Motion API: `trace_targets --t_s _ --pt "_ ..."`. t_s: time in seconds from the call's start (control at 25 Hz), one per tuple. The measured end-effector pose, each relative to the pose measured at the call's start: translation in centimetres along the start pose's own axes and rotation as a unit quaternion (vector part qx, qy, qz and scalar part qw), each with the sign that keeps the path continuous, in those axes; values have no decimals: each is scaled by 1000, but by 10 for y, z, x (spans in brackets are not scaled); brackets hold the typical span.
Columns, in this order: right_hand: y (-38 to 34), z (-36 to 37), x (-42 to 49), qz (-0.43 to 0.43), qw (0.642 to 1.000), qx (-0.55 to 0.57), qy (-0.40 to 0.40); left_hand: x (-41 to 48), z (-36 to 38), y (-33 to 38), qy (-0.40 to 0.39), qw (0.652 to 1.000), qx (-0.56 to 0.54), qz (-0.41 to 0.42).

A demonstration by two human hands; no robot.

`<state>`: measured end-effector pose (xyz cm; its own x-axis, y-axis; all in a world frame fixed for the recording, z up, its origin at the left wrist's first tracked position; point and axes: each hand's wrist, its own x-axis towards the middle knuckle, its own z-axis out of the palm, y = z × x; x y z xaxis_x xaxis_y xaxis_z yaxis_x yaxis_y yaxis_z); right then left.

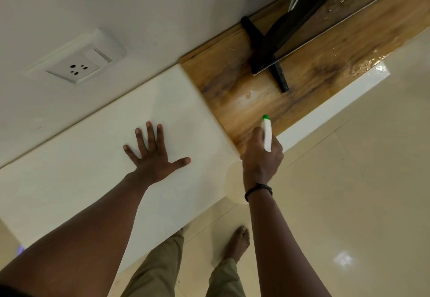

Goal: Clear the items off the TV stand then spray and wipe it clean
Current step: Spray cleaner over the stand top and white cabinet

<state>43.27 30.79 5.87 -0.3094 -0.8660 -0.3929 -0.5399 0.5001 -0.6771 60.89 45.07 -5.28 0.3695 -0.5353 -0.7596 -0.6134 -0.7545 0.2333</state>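
Note:
The TV stand has a white section [93, 168] on the left and a wood-grain section [223, 82] on the right. My left hand [154, 154] lies flat on the white part, fingers spread. My right hand [263, 154] grips a white spray bottle [268, 133] with a green nozzle, pointed at the wood part. Wet patches and droplets [251, 94] glisten on the wood near the TV's black foot [277, 73]. The bottle's lower body is hidden behind my hand.
A black TV [290, 26] stands on the wood section with a white cable behind it. A white wall socket [79, 64] sits on the wall above the stand. Glossy beige floor tiles [349, 180] spread to the right. My legs and a bare foot [237, 243] are below.

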Motion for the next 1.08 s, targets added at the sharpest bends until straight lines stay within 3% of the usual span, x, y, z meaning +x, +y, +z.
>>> trace_targets --t_s 0.28,0.56,0.72,0.92,1.08 --pt "28 -22 -15 17 999 -27 -6 2 3 -3 8 1000 -5 6" --pt "18 16 -81 -121 974 -66 -180 4 10 -6 40 999 1 18" --pt "6 34 -100 -69 983 -29 -166 5 8 -13 51 998 -9 39" --pt "40 26 -127 -129 970 -54 -197 -40 26 -71 146 979 -52 136" --pt "97 2 -142 -105 978 -44 -174 -92 54 -122 139 987 -3 78"
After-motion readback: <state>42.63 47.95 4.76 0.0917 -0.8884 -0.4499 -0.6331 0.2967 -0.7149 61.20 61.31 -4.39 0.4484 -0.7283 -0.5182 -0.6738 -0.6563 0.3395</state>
